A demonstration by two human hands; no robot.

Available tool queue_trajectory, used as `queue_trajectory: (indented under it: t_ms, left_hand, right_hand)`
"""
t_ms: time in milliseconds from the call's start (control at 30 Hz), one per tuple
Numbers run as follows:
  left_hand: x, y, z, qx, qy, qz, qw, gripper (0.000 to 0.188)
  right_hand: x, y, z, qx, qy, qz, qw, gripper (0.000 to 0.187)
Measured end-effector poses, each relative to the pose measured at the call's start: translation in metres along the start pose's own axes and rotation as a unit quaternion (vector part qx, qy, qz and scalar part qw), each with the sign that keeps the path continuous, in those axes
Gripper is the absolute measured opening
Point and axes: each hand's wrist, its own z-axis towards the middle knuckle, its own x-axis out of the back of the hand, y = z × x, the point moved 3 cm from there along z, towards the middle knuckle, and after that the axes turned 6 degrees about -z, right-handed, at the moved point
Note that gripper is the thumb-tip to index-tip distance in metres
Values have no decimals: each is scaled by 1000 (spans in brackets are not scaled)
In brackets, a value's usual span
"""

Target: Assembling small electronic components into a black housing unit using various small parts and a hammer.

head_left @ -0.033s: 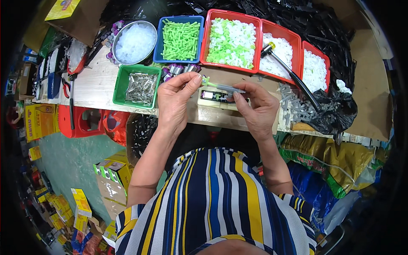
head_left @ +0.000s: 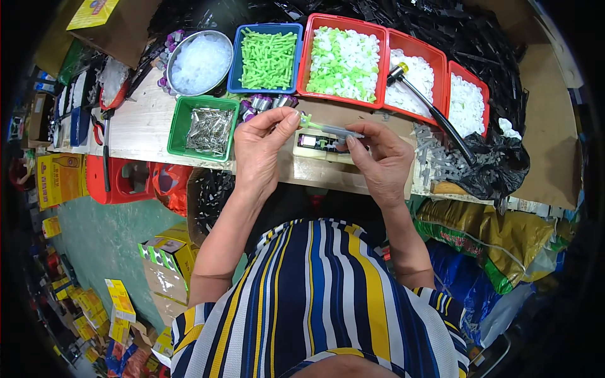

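Just above the middle of the frame we see a slim grey translucent piece [head_left: 345, 132], its far end appearing to meet a small bright green plastic piece [head_left: 304, 120]. The left hand [head_left: 257, 150] has thumb and forefinger pinched narrow at the green one; the right hand [head_left: 383, 162] closes thumb and fingers around the grey one. Right below them, on the worktable [head_left: 142, 135], we make out a cream block [head_left: 305, 153] bearing a black part [head_left: 326, 143] with a pale patch, partly hidden by the right fingers. Left of the left hand sits a green bin [head_left: 171, 133] of metal pins [head_left: 209, 131]; along the top centre we find a metal bowl [head_left: 170, 66] of clear bits [head_left: 201, 63], a blue bin [head_left: 232, 63] of green sticks [head_left: 268, 60], and three red bins [head_left: 305, 57] of white and green pieces [head_left: 345, 63]. A hammer [head_left: 438, 114] with a black handle lies across the red bins at upper right. As for printing, we notice a yellow carton [head_left: 63, 181] at left with a bottle picture, another printed yellow box [head_left: 93, 14] at upper left, and red lettering on a gold-and-green sack [head_left: 488, 236] at lower right.
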Motion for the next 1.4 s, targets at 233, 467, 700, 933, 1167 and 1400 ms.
queue_trajectory:
  t_ms: [233,467,700,933,1167,1400]
  left_hand:
    - [3,-7,-1,-228,-41,206,951,12]
    - [-8,-4,-8,-282,-105,308,903,15]
    - [-12,0,-5,-278,-135,350,884,13]
    - [-12,-3,-4,-274,-168,375,869,12]
    - [-12,-8,-2,-279,-192,370,865,13]
    - [-14,-13,-1,-295,-210,368,856,15]
  right_hand:
    - [8,18,3,-70,-3,115,991,18]
    - [14,27,3,-94,-27,175,980,18]
    - [16,17,0,-88,-42,-16,995,29]
    - [18,-6,3,176,-72,-336,923,37]
    - [26,-8,3,206,-104,-391,891,32]
    - [36,-6,2,189,-116,-361,906,29]
